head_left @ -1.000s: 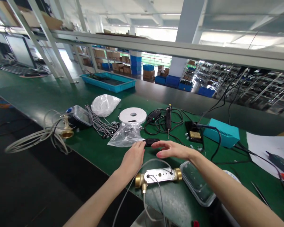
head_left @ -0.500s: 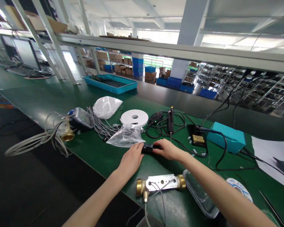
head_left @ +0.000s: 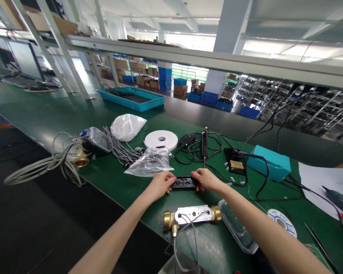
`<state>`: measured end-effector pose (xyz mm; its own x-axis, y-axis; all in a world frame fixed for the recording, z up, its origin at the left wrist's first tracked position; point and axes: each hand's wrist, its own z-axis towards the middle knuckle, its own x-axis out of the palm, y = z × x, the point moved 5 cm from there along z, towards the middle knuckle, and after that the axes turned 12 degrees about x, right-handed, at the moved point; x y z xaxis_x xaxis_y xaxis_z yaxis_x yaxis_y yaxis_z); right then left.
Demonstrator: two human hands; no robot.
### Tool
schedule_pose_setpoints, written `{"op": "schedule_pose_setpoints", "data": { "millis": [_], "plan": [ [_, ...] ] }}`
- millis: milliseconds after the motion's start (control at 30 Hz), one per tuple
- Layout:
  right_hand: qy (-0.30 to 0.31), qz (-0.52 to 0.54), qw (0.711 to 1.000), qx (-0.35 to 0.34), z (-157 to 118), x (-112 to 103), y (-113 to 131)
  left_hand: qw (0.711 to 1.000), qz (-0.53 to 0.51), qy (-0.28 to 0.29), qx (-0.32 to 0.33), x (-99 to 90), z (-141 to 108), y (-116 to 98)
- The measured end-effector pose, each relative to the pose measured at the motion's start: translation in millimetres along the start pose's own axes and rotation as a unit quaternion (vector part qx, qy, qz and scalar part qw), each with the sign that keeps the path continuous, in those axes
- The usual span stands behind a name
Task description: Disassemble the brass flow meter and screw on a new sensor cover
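A black rectangular plastic part (head_left: 184, 182) is held between my two hands, its ribbed, hollow side showing. My left hand (head_left: 161, 183) pinches its left end, and my right hand (head_left: 205, 179) grips its right end. Nearer me lies a brass pipe fitting with a silver plate (head_left: 193, 215), grey wires running from the plate's holes. Just beyond my left hand is a clear plastic bag (head_left: 150, 163). A black electric screwdriver (head_left: 204, 144) lies beyond my right hand, its tip close to the fingers.
A white tape roll (head_left: 161, 140), grey cables and a meter with a display (head_left: 98, 140) are at the left. To the right are a teal soldering station (head_left: 268, 163), a clear plastic box (head_left: 237, 228) and a wire spool (head_left: 282, 223). Farther back sits a blue tray (head_left: 131, 99).
The black part has been turned so its hollow inner side shows, and both hands have shifted to grip its ends. The view has moved slightly.
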<state>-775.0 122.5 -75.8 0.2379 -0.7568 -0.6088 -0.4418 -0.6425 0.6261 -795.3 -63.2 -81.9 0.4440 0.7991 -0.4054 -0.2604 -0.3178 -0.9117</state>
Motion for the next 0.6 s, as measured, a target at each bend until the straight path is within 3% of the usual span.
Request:
{"op": "schedule_pose_setpoints", "data": {
  "millis": [167, 233, 300, 433, 600],
  "plan": [
    [-0.096, 0.001, 0.994, -0.058, -39.2, -25.9, 15.9, 0.997, -0.082, -0.002, -0.007, -3.8, -4.3, -11.0],
    [-0.132, -0.004, 0.984, -0.121, -68.4, -35.6, 21.4, 0.995, -0.099, -0.016, 0.003, -9.9, -7.1, -18.8],
    [-0.130, -0.033, 0.965, -0.225, -101.9, -36.3, 24.8, 0.993, -0.112, -0.021, 0.014, -16.1, -10.7, -27.6],
    [-0.079, -0.139, 0.922, -0.354, -153.3, -15.8, 15.3, 0.990, -0.131, -0.035, 0.032, -28.8, -18.5, -46.8],
    [-0.072, -0.288, 0.883, -0.363, -162.9, 21.2, 3.7, 0.983, -0.151, -0.089, 0.060, -44.2, -26.5, -71.7]
  ]
}}
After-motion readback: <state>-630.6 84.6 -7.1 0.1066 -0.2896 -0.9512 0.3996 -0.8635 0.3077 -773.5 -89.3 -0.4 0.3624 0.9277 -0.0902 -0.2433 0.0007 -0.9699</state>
